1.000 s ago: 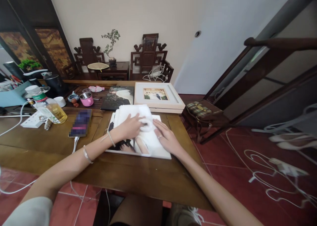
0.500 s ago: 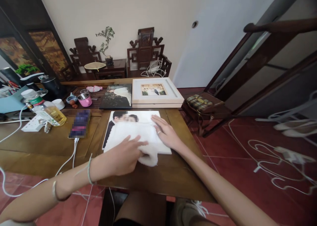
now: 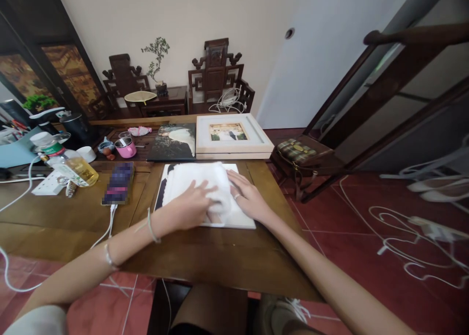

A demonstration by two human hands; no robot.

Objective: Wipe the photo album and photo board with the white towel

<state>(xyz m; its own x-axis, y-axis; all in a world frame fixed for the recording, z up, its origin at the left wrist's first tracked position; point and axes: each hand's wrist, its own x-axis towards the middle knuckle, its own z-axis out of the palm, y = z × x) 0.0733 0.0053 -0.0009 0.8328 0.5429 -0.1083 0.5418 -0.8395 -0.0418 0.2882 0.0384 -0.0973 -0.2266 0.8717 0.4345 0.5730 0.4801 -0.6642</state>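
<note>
A flat photo print (image 3: 234,220) lies on the wooden table (image 3: 205,261) in front of me. A white cloth (image 3: 198,181) is spread over most of it. My left hand (image 3: 190,209) presses flat on the cloth, fingers stretched out over its near edge. My right hand (image 3: 249,198) rests flat on the print's right side, fingers apart, touching the cloth's right edge.
Behind the print lie a dark photo canvas (image 3: 175,142) and a white framed picture (image 3: 231,138). To the left are a phone (image 3: 117,183) with a cable, an oil bottle (image 3: 71,164), a pink cup (image 3: 125,147) and a power strip (image 3: 49,183). Cables trail over the red floor at right.
My left hand slid the cloth down off the print's near edge, then back up over the print. My right hand stayed on the print's right side.
</note>
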